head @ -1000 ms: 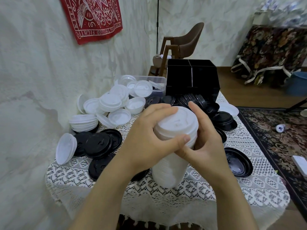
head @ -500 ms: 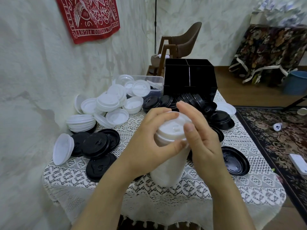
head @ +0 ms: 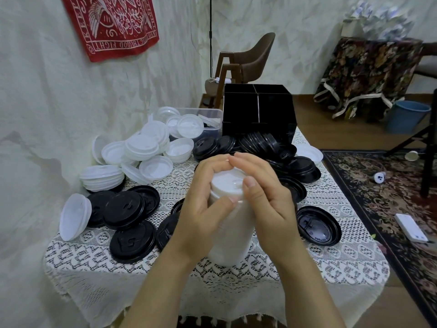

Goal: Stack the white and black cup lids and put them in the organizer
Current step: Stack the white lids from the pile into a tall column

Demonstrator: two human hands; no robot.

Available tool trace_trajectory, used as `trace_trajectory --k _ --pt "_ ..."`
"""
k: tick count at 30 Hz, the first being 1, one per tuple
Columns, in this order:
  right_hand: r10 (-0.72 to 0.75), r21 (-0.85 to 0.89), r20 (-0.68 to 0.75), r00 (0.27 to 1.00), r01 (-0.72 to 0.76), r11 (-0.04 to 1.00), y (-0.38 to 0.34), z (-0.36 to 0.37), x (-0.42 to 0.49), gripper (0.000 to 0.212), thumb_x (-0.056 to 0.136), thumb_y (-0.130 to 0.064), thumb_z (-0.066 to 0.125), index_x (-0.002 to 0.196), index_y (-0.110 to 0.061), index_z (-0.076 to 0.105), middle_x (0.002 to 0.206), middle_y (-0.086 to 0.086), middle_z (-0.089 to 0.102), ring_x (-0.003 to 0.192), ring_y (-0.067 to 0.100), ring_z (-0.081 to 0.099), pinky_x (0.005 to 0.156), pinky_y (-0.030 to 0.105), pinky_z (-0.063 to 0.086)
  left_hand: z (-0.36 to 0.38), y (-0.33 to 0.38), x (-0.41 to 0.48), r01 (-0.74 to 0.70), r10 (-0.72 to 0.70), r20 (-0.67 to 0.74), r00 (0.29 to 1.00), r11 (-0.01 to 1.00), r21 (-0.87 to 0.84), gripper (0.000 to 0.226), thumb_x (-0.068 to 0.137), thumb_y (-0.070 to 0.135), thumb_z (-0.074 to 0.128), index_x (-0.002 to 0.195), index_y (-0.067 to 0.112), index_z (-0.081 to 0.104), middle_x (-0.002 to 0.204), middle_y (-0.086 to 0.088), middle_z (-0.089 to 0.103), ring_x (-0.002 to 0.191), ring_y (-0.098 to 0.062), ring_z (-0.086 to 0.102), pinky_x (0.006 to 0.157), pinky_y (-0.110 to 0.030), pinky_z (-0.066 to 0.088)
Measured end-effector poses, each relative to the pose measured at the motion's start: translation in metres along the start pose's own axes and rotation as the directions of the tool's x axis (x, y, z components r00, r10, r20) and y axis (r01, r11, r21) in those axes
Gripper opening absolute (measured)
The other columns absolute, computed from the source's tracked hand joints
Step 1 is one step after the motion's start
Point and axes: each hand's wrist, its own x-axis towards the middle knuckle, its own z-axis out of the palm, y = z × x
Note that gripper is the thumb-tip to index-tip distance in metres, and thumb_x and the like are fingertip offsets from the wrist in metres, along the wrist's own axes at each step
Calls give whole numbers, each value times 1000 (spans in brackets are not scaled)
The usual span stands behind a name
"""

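It was a lived-in room of a home, not a workplace. A white lace cloth (head: pixel 331 256) covered the small counter (head: pixel 295 301), which stood against a pale plastered wall (head: pixel 47 114). A red printed cloth (head: pixel 111 22) hung on that wall. A brown upholstered chair (head: pixel 255 55) with wooden legs stood behind the counter on a wooden floor (head: pixel 314 129). To the right lay a patterned rug (head: pixel 378 185), and beyond it a floral cloth (head: pixel 369 72) was draped over furniture beside a blue bucket (head: pixel 408 117).
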Motion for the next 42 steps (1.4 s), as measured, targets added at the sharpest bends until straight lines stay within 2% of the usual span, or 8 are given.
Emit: trace_trajectory --k 8,14,19,23,26,30,37,42 --pt "0 -3 -49 999 0 1000 5 3 -4 31 96 -26 41 121 -23 60 132 -4 53 129 6 47 104 16 36 20 -11 4 -78 119 -242 963 982 174 30 83 35 48 105 19 59 108 5 62 104 -8 58 86 -16 42" --pt "7 -77 -71 997 -13 997 9 6 -7 32 96 -31 42 121 -21 59 132 -4 52 125 0 49 100 12 36 21 -18 7 -95 117 -265 957 991 97 33 79 31 45 98 10 62 100 2 65 95 -8 60 81 -20 45" --pt "16 -127 -61 998 -23 992 10 10 -8 32 96 -35 42 122 -25 58 133 -8 51 127 1 47 101 12 36 15 -22 9 -73 63 -246 967 997 -32 29 78 29 44 94 15 63 93 -3 66 86 -20 61 74 -38 51" --pt "17 -116 -74 997 -25 993 9 12 -7 32 96 -35 42 122 -27 58 134 -6 51 129 4 46 103 14 35 12 -24 9 -84 76 -220 973 996 -29 30 79 29 44 97 14 64 96 -8 66 91 -27 61 79 -50 51" --pt "37 -28 -76 996 -39 999 6 10 -8 34 97 -32 38 123 -25 60 135 -4 54 132 9 45 107 20 35 11 -25 8 -71 72 -204 976 997 13 34 81 32 45 103 15 64 109 -5 65 106 -22 60 90 -44 49" --pt "106 47 -74 992 -102 994 5 4 -6 37 96 -31 41 127 -20 58 134 -2 58 129 15 50 109 33 40 7 -21 8 -114 138 -192 972 985 129 29 83 34 52 106 21 63 128 4 58 123 -7 52 99 -18 40" --pt "118 17 -49 992 -118 993 5 0 -5 38 92 -41 43 126 -28 56 135 -3 58 129 11 51 107 27 41 7 -19 10 -192 237 -135 962 939 285 29 88 34 55 105 16 68 114 2 65 113 -16 59 97 -32 45" --pt "64 -243 -33 997 -70 968 5 -10 -3 40 98 -43 31 130 -30 52 137 -7 55 132 7 45 110 28 36 10 -21 10 -195 243 -160 957 943 270 25 87 33 52 96 17 70 110 1 64 110 -12 58 95 -26 43"
